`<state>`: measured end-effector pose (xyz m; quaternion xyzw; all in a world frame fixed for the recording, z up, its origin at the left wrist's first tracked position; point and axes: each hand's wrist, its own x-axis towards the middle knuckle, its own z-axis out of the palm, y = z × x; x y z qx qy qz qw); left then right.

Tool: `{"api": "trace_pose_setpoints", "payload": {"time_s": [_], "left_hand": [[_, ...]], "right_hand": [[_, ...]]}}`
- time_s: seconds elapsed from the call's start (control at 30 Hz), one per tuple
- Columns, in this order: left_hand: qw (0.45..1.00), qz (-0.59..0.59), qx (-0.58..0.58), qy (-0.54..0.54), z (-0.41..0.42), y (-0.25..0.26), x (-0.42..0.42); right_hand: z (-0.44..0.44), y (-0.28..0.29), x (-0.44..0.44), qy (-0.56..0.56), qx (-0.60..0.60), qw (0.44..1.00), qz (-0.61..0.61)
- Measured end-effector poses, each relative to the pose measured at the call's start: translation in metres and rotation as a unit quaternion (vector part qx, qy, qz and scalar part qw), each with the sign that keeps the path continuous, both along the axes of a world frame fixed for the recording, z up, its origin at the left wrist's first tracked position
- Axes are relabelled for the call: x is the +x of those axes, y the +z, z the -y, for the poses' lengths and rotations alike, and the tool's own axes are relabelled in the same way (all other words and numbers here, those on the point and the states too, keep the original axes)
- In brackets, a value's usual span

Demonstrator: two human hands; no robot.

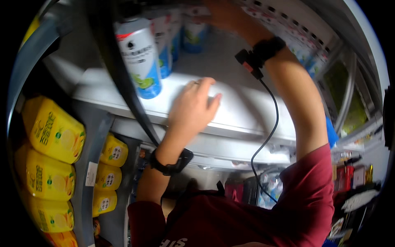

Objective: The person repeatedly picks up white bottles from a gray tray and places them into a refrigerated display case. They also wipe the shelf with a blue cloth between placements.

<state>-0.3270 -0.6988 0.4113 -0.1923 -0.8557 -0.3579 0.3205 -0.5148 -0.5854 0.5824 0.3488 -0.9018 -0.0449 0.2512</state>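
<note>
My left hand (194,103) is over the front of a white refrigerator-like shelf (234,108), its fingers apart and nothing in them. Just left of it stands a white and blue bottle (139,58) with a dark cap and a lime picture. Similar bottles (165,46) line up behind that one, partly hidden. My right hand (222,15) reaches deep over the shelf, blurred at the top edge. Its fingers are beside or on another lime-picture bottle (193,35); whether they grip it is unclear.
A dark strap (118,71) crosses the view at left. Yellow lemon-printed containers (51,177) fill side racks, with smaller yellow ones (109,179) beside them. More lime packs (277,27) stand in a row at upper right. A black cable (274,120) hangs from my right wrist.
</note>
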Motion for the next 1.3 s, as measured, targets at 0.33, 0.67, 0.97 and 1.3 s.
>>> {"api": "trace_pose_setpoints", "payload": {"time_s": [0.33,0.67,0.97,1.3], "left_hand": [[0.995,0.061,0.057,-0.048,-0.007,-0.003,0.003],[0.998,0.051,0.041,-0.011,-0.005,-0.01,-0.003],[0.972,0.044,0.136,-0.187,-0.072,-0.016,0.065],[0.808,0.316,-0.06,-0.494,-0.304,-0.133,0.16]], "right_hand": [[-0.269,-0.006,0.105,-0.224,0.134,0.927,0.269],[-0.436,-0.126,0.278,-0.281,-0.087,0.95,0.1],[-0.431,-0.149,0.368,-0.295,-0.254,0.92,0.046],[-0.457,-0.28,0.634,-0.444,-0.502,0.739,-0.072]]}}
